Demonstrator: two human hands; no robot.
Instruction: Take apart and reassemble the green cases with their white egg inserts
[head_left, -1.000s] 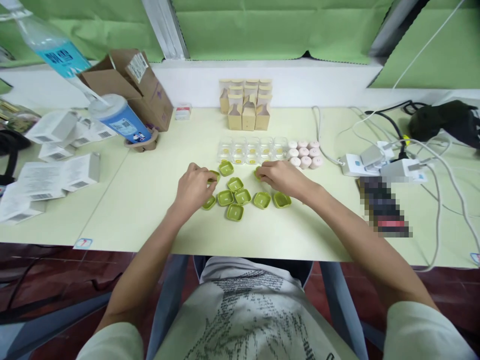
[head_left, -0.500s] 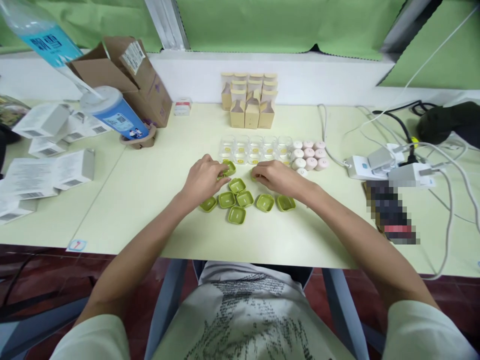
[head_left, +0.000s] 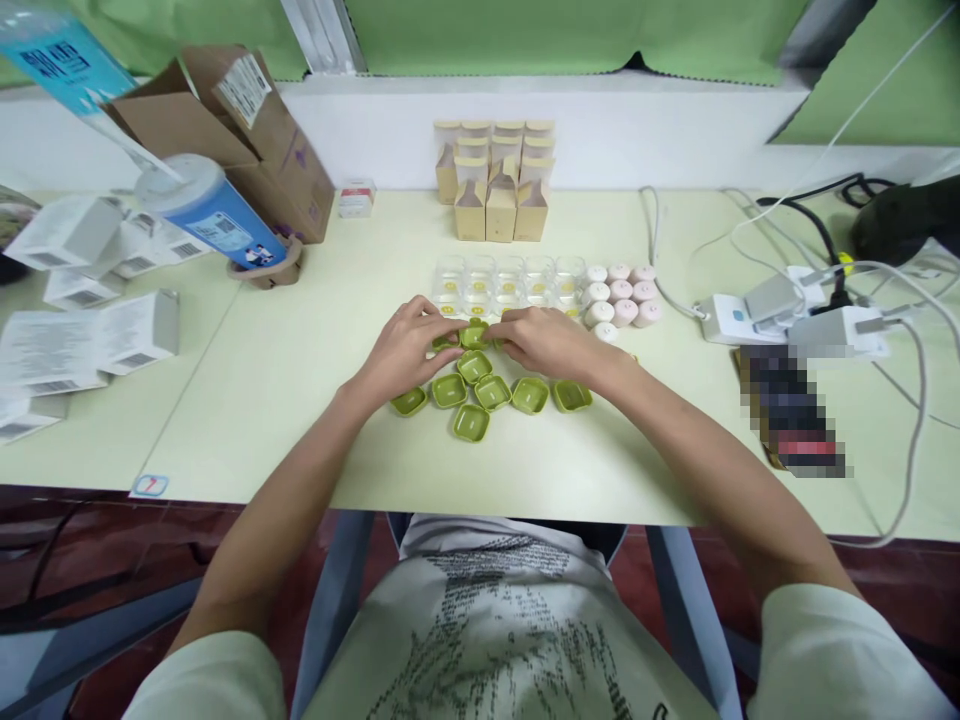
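Note:
Small green square dishes, several of them, lie in a loose cluster; one dish (head_left: 471,423) is nearest the table's front edge. My left hand (head_left: 409,345) has its thumb and fingers closed around a green dish (head_left: 445,342) at the cluster's back left. Opposite it, my right hand (head_left: 544,342) is pinched over another green dish, mostly hidden under the fingers. Between both sets of fingertips sits a further green dish (head_left: 474,334). Behind the hands stand clear plastic cups (head_left: 510,280) in rows with yellow marks inside. White and pale pink round pieces (head_left: 621,290) are grouped beside them.
Open tan cartons (head_left: 501,205) stand at the back by the wall. On the left are a brown cardboard box (head_left: 270,150), a blue canister (head_left: 225,220) and white boxes (head_left: 60,350). A power strip (head_left: 739,318) with cables and a phone (head_left: 791,410) occupy the right.
My hands have come closer together, my right hand moving left. A green dish now shows between their fingertips. The whole view has shifted slightly.

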